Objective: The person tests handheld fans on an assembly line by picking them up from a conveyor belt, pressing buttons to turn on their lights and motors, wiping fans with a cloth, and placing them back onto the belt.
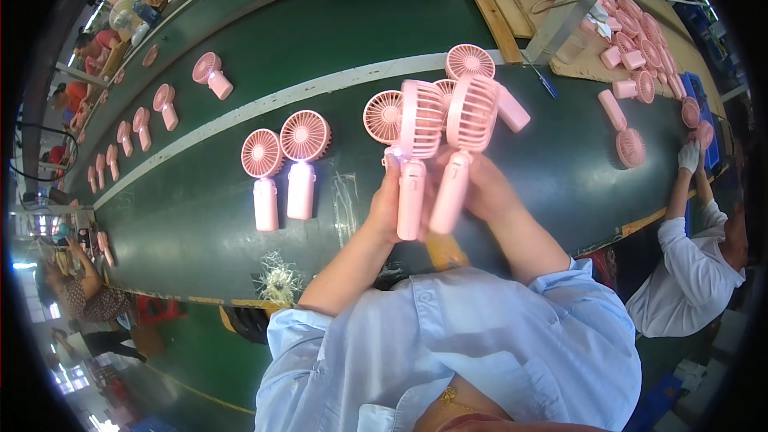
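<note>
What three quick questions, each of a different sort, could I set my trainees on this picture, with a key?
1. True or false: the person's left hand and right hand are both empty.
2. Where in the picture is the large heap of pink fan parts?
A) lower left
B) bottom centre
C) upper right
3. Fill in the blank: at the right edge of the picture, a co-worker wears a white ______ on one hand.

Key:
1. False; they hold pink handheld fans.
2. C
3. glove

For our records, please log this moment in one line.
left hand: pink fan; right hand: another fan; nearby: more fans on green worktop
</note>
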Action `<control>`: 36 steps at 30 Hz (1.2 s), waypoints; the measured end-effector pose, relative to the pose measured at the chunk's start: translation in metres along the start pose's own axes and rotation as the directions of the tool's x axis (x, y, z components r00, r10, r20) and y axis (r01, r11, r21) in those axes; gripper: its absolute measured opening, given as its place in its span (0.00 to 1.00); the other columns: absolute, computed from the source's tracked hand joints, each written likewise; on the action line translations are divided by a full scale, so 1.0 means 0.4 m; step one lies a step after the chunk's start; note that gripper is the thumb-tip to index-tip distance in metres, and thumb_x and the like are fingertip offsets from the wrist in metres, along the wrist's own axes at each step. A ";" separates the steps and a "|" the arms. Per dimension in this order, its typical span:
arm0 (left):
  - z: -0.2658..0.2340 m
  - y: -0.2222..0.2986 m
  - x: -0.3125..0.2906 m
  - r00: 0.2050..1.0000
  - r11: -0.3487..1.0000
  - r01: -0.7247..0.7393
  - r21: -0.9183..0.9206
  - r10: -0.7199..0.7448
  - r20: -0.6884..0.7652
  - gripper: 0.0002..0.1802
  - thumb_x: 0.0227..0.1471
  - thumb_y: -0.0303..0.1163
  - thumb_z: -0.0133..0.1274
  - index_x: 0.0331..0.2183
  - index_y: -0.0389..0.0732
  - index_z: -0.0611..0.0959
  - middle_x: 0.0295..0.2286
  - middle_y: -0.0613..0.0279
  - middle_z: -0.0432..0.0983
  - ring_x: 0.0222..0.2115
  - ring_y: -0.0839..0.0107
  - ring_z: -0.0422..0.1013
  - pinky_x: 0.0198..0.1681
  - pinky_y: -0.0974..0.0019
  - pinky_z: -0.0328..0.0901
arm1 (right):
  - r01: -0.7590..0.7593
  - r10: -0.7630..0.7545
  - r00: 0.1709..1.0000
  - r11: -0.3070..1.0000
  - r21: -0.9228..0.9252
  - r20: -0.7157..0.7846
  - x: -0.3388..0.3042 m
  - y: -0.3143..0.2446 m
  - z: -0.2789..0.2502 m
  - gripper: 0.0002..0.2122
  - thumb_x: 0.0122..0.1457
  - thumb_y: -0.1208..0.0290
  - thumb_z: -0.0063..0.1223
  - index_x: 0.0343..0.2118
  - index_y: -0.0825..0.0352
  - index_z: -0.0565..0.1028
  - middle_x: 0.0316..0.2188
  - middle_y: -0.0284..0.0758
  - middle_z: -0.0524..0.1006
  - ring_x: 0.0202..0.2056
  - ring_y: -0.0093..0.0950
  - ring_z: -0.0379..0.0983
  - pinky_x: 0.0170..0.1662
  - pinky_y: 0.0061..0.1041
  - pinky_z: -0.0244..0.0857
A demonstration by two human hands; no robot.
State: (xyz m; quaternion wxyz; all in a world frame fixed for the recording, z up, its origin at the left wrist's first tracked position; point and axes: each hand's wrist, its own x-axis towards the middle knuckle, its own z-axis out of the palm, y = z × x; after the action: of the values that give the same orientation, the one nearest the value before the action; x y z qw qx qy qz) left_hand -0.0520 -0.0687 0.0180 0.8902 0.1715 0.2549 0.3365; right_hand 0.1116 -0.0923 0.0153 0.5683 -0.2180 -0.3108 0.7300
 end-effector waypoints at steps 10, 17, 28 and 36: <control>-0.021 -0.036 0.018 1.000 0.991 0.003 0.133 -0.004 0.008 0.37 0.51 0.62 0.31 0.51 0.43 0.64 0.43 0.57 0.68 0.41 0.67 0.69 0.40 0.65 0.69 | -0.016 0.015 0.981 1.000 0.002 0.194 -0.009 0.016 -0.025 0.21 0.52 0.57 0.53 0.43 0.68 0.70 0.44 0.32 0.69 0.47 0.25 0.64 0.51 0.29 0.57; -0.031 -0.029 0.023 1.000 0.990 -0.006 0.138 0.003 0.027 0.36 0.52 0.62 0.30 0.51 0.45 0.63 0.45 0.57 0.67 0.43 0.66 0.68 0.42 0.63 0.68 | -0.013 0.012 0.978 1.000 0.006 0.207 0.004 0.022 -0.036 0.22 0.50 0.57 0.56 0.43 0.68 0.70 0.44 0.32 0.70 0.47 0.25 0.65 0.51 0.28 0.57; -0.042 -0.055 0.025 0.993 0.985 -0.098 0.144 0.088 0.075 0.34 0.54 0.59 0.27 0.52 0.45 0.60 0.48 0.59 0.64 0.47 0.66 0.63 0.49 0.62 0.60 | 0.050 -0.037 0.996 0.987 -0.155 0.087 -0.005 0.015 -0.061 0.20 0.49 0.63 0.58 0.44 0.67 0.71 0.42 0.30 0.71 0.44 0.22 0.66 0.50 0.25 0.59; -0.040 -0.053 0.013 0.991 0.977 -0.113 0.179 0.098 0.088 0.35 0.54 0.59 0.28 0.53 0.44 0.59 0.49 0.59 0.62 0.49 0.65 0.62 0.51 0.61 0.58 | 0.055 -0.044 0.997 0.983 -0.176 0.067 -0.008 0.015 -0.061 0.23 0.49 0.66 0.58 0.48 0.67 0.67 0.44 0.30 0.71 0.45 0.22 0.66 0.50 0.25 0.58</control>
State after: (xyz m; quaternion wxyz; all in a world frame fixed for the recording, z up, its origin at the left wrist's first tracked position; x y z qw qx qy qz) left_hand -0.0471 -0.0782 -0.0066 0.8607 0.2793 0.2401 0.3514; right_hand 0.1245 -0.0915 -0.0062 0.5545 -0.2370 -0.3976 0.6916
